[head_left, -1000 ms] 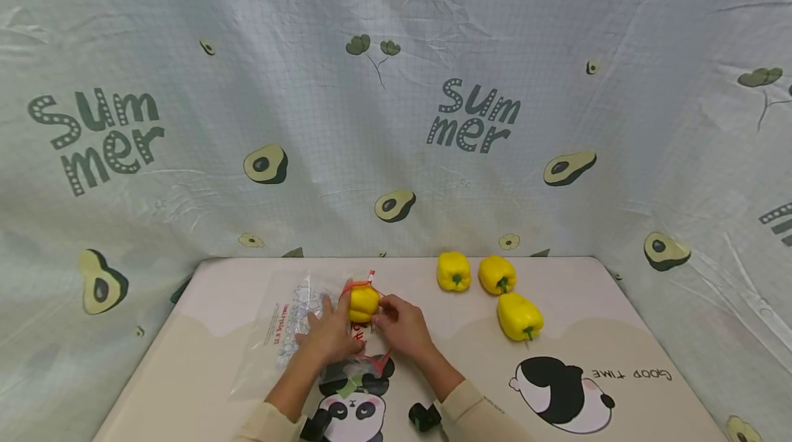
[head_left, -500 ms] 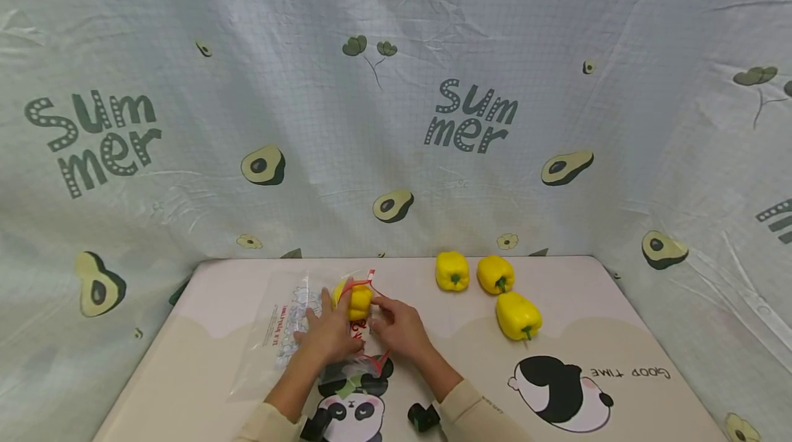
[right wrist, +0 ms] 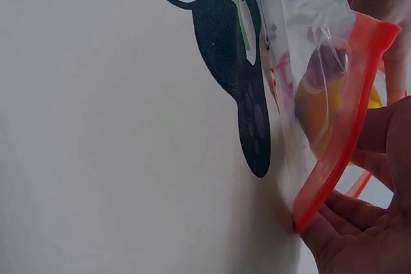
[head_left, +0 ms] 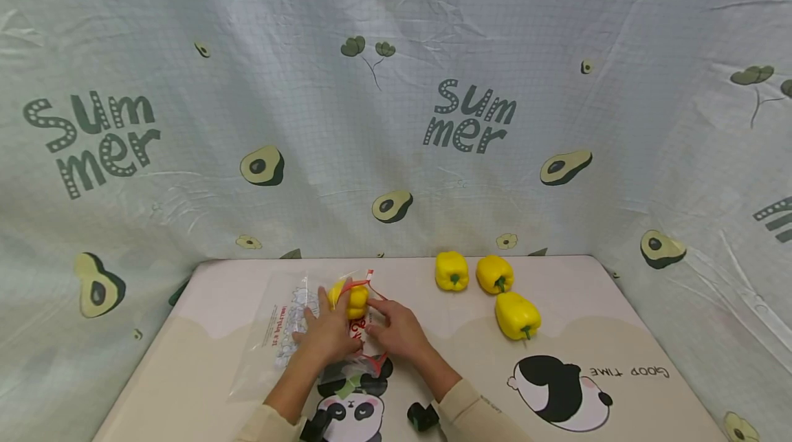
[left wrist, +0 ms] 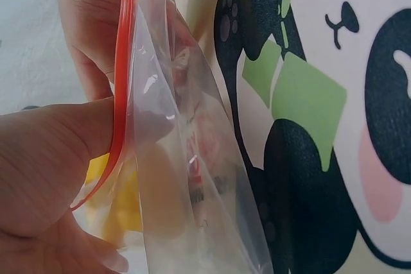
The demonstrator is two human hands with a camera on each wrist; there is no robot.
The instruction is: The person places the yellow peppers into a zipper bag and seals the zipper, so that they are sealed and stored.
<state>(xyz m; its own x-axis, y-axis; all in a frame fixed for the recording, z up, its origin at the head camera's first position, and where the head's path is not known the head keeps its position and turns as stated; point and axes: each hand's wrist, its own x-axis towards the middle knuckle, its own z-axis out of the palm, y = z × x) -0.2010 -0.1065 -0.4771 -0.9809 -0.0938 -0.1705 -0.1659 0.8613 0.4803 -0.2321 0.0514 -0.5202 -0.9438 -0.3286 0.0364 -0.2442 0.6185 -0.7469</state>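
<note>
A clear zip bag (head_left: 297, 322) with a red zipper edge and printed text lies at centre left of the table. One yellow bell pepper (head_left: 357, 302) is at its mouth, partly behind the left fingers; yellow shows through the plastic in the right wrist view. My left hand (head_left: 328, 332) spreads its fingers over the bag. In the left wrist view its thumb (left wrist: 96, 126) reaches past the red zipper edge (left wrist: 122, 49) into the mouth. My right hand (head_left: 401, 330) has extended fingertips against the pepper's right side, with fingers at the red edge in the right wrist view.
Three yellow bell peppers, one at the back (head_left: 452, 271), another beside it (head_left: 494, 274) and a third in front (head_left: 518, 316), stand right of the hands. The pale table mat (head_left: 458, 366) has panda and dog prints. A curtain (head_left: 322, 119) hangs behind.
The pepper between the hands has moved left, farther into the bag's mouth. My right hand follows it a little leftward, its fingers less closed round it; the left hand stays nearly still.
</note>
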